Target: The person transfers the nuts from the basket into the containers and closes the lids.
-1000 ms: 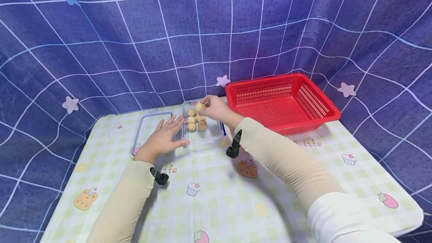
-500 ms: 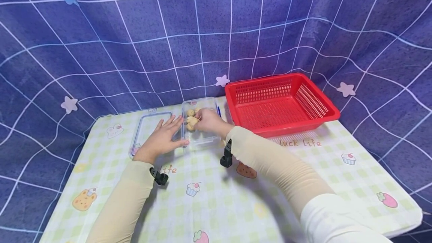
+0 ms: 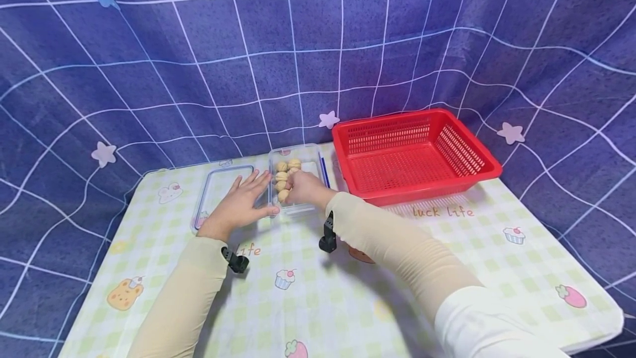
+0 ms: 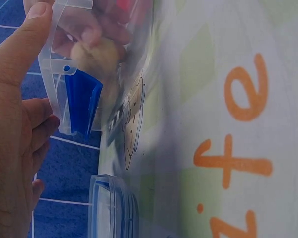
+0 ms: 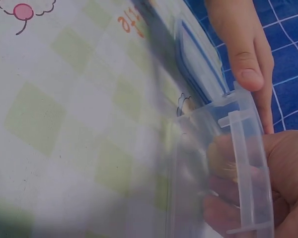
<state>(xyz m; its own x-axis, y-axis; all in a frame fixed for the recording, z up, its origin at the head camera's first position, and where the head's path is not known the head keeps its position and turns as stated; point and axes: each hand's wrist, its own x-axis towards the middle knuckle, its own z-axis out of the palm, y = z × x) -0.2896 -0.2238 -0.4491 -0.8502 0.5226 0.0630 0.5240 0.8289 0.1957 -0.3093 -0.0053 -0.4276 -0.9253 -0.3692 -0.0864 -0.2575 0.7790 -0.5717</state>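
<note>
A clear plastic box [image 3: 308, 151] stands at the back of the table with several walnuts [image 3: 281, 177] lined up along its left side. My right hand [image 3: 304, 188] reaches down into the box and pinches a walnut [image 5: 222, 161] near the front left corner. Its fingers show through the clear wall in both wrist views. My left hand [image 3: 240, 203] lies at the box's left side with fingers spread straight and thumb at the front corner. A blue clasp [image 4: 82, 101] hangs at that side of the box in the left wrist view. My right hand covers some of the walnuts.
A clear lid with a blue-grey seal [image 3: 201, 203] lies left of the box, partly under my left hand. A red perforated basket [image 3: 417, 184] stands close by on the right. Behind the table hangs a blue gridded curtain [image 3: 213, 43].
My right hand has moved from the back of the walnuts, where it held one, toward the front of the box. A walnut now sits at the back right of the group. My left hand stays put.
</note>
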